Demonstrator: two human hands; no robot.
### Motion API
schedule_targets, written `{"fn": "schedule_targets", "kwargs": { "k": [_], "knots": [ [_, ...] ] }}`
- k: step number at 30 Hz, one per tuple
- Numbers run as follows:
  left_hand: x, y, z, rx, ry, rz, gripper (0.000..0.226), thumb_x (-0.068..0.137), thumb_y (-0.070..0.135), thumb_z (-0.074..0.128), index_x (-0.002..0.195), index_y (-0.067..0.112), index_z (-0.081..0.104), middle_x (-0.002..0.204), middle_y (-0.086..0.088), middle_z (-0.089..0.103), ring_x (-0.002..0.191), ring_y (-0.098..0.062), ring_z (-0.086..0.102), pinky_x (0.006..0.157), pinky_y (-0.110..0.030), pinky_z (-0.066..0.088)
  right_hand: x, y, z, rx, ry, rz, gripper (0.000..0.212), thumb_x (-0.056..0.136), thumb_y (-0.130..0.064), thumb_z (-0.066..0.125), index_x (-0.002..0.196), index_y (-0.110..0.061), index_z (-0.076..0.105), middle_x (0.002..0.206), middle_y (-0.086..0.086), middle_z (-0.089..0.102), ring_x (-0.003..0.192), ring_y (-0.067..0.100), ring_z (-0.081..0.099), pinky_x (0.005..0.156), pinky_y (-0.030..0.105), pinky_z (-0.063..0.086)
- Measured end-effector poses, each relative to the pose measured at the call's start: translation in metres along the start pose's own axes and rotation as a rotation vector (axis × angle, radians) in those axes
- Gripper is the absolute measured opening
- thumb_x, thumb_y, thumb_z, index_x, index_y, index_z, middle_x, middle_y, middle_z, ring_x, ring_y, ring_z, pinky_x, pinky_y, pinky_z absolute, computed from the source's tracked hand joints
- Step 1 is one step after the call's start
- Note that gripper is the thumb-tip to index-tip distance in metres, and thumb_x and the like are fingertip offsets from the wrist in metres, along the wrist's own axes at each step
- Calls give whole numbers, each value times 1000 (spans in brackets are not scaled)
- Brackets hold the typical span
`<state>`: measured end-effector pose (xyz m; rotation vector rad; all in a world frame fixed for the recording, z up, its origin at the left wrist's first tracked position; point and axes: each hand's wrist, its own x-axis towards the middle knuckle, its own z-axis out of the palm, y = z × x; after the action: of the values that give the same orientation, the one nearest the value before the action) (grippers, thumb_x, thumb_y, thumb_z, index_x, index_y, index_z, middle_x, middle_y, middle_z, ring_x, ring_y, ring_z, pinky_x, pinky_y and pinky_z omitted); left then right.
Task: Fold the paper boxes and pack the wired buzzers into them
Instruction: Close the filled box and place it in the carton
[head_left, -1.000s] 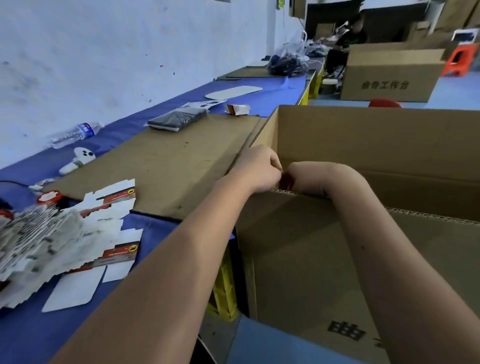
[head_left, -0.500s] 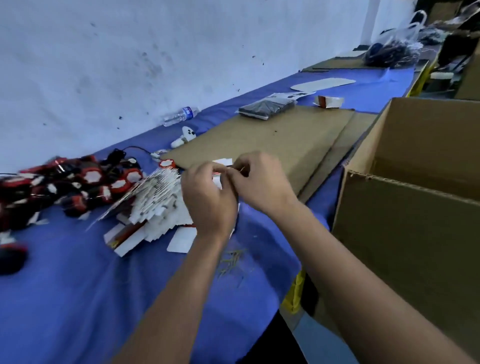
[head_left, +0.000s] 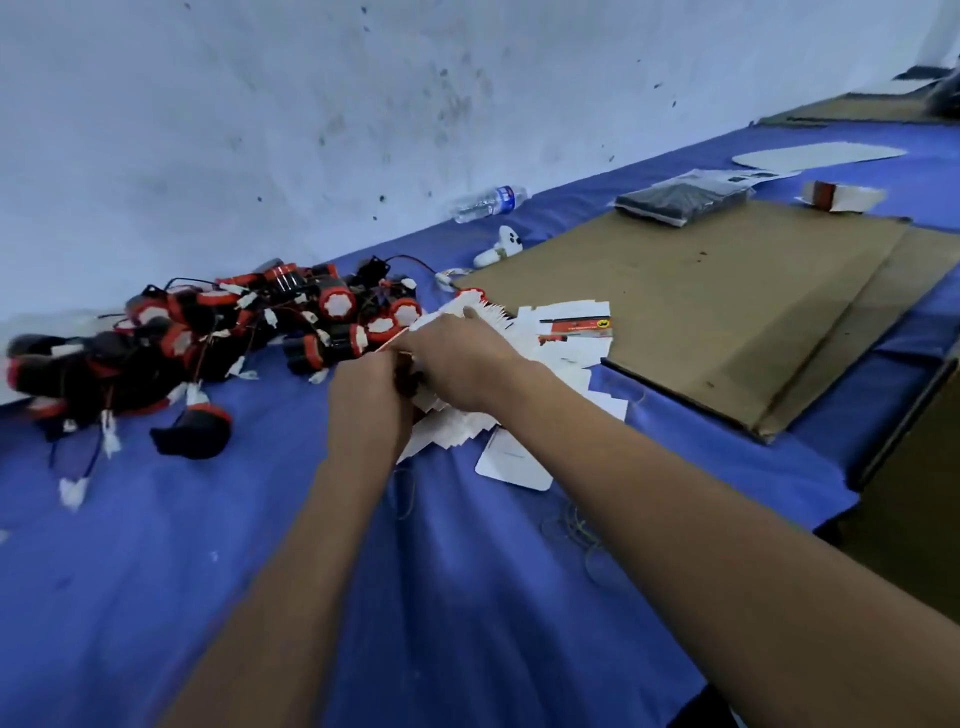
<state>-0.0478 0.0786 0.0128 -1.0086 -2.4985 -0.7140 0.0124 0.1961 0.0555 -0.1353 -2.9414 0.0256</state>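
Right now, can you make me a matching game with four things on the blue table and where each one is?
Things:
1. water bottle
2. buzzers
3. flat paper boxes
4. black packet

Places:
A. on the brown cardboard's far corner
B. under the two hands
C. lying by the wall
D. piled at the left

Pairs: 1-C, 2-D, 3-B, 4-A

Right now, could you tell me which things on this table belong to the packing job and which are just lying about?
Job: flat box blanks; pile of wired buzzers; both hands, left and right, at the blanks.

Lying about: water bottle; white controller; black packet; cardboard sheet.
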Motion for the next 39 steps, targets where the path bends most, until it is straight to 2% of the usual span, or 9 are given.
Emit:
{"fn": "schedule_targets", "kwargs": {
  "k": [4, 9, 12, 17, 22, 26, 29, 35, 39],
  "knots": [
    [-8, 4, -15, -321, 165, 94, 29, 84, -1, 53, 93, 11, 78, 85, -1, 75, 74, -16, 62, 65, -11, 41, -10, 3, -8, -75, 243, 108, 27, 94, -13, 56, 109, -29, 72, 98, 5, 70, 95, 31, 64, 68, 34, 42],
    [-17, 0, -32, -482, 506, -185, 45, 88, 14, 68, 132, 13, 59, 133, -3, 62, 125, -19, 54, 104, -22, 38, -26, -4, -24, 112, 651, 282, 14, 97, -15, 53, 87, -14, 63, 85, 8, 67, 78, 32, 60, 62, 38, 37],
    [-30, -22, -45, -1055, 424, -530, 47, 98, 33, 63, 140, 14, 53, 134, -3, 60, 120, -18, 58, 102, -36, 46, -29, -38, -20, 638, 896, 319, 13, 95, -16, 59, 93, -8, 69, 80, 6, 70, 73, 28, 62, 69, 43, 48],
    [-92, -96, -79, -1600, 194, -801, 49, 100, 52, 56, 133, 17, 66, 125, -13, 73, 112, -33, 71, 95, -52, 57, -21, -123, 30, 1310, 445, 408, 11, 95, -10, 65, 90, -13, 74, 90, 15, 76, 82, 27, 71, 81, 51, 59],
    [-164, -174, -118, -1470, 196, -840, 36, 105, 35, 49, 96, 24, 82, 109, -6, 79, 92, -21, 77, 69, -36, 60, -19, -193, 72, 1445, 95, 304, 23, 100, -6, 56, 96, -19, 75, 93, 7, 78, 76, 12, 68, 70, 38, 60],
    [-191, -207, -134, -1527, 159, -847, 22, 92, 16, 62, 105, 13, 79, 120, -16, 75, 104, -27, 75, 78, -37, 63, -19, -224, 91, 1389, 128, 239, 24, 100, -8, 58, 100, -27, 73, 95, 0, 78, 81, 10, 70, 76, 34, 59],
    [-192, -209, -132, -1556, 163, -791, 35, 75, 5, 64, 108, 5, 75, 117, -17, 74, 101, -29, 75, 79, -38, 64, -18, -222, 102, 1196, 209, 252, 25, 98, -15, 62, 121, -25, 67, 103, 0, 71, 93, 15, 67, 83, 34, 55],
    [-183, -192, -118, -1080, 198, -710, 31, 85, -12, 66, 92, 15, 78, 96, -9, 80, 91, -28, 75, 82, -42, 60, -22, -230, 105, 708, 203, 44, 98, 67, -80, 64, 146, -26, 43, 122, -5, 41, 120, 16, 33, 100, 27, 33],
    [-179, -186, -118, -986, 222, -633, 34, 82, -11, 70, 90, 20, 77, 87, 3, 80, 81, -17, 76, 67, -30, 62, -23, -232, 108, 657, 211, 5, 112, 61, -75, 69, 153, -24, 29, 130, -2, 36, 125, 20, 31, 106, 31, 33]
  ]
}}
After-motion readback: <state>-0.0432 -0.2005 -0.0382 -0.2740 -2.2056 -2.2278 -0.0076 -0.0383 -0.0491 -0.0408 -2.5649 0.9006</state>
